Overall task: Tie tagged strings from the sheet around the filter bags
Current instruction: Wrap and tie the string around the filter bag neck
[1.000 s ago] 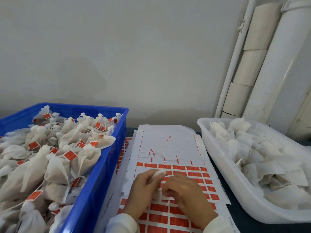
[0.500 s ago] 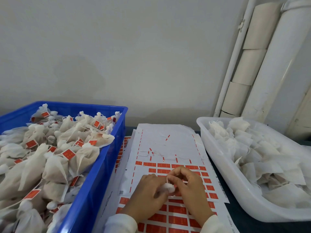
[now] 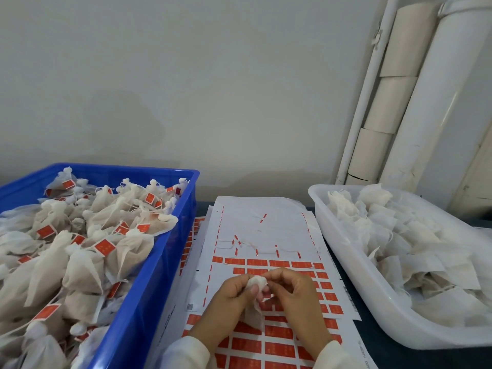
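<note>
Flanking the tag sheet point(image 3: 266, 225): blue crate point(image 3: 149, 296), white tub point(image 3: 354, 262).

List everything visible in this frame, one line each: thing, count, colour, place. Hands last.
blue crate: one, blue, left.
tied bags: many, off-white with red tags, in the blue crate.
tag sheets: a stack, white with red tags, centre.
white tub: one, white, right.
untied bags: many, white, in the white tub.
pipes: several, white and beige, right wall.
filter bag: one, white, between both hands.
left hand: pinches the filter bag.
right hand: pinches at the filter bag's neck.
</note>
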`<state>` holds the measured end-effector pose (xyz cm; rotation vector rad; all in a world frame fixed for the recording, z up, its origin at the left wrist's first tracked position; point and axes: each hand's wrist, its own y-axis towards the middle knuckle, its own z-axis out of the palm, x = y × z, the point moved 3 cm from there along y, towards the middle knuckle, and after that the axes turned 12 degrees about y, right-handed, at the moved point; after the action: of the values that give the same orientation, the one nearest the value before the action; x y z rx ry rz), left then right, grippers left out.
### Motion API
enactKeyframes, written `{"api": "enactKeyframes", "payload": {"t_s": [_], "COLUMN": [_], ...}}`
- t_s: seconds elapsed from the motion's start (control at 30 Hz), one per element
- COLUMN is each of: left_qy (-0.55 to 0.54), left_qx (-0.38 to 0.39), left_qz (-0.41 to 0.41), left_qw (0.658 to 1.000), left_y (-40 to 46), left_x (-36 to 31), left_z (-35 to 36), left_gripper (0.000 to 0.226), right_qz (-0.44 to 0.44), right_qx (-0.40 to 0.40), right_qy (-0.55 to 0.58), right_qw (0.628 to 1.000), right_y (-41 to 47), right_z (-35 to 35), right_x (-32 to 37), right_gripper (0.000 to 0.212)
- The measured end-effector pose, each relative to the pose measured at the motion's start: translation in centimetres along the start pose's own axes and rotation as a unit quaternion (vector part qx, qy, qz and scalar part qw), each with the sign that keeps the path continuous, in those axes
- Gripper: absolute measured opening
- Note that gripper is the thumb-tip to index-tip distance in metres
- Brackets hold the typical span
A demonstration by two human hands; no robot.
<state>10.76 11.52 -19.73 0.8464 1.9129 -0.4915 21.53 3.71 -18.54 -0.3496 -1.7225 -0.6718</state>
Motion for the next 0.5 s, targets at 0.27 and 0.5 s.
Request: {"api": "enactKeyframes", "payload": {"t_s": [0.27, 0.5], "left_qy": [-0.135, -0.056], "left_qx": [0.021, -0.022], "left_qz": [-0.073, -0.044], "left_qw": [0.988, 0.997], "left_y": [-0.22, 0.14], "left_x": [0.08, 0.02], "left_z": [-0.32, -0.41], "left_gripper": [0.024, 0.019], "right_qz": [-0.037, 0.008], "right_qx": [0.028, 0.065], "right_qy": [0.024, 0.013], "right_qw": [0.999, 0.998], "right_y": [-0.13, -0.06], "right_z": [-0.24, -0.11], "right_x": [0.55, 0.17], "right_gripper": [0.026, 0.024]}}
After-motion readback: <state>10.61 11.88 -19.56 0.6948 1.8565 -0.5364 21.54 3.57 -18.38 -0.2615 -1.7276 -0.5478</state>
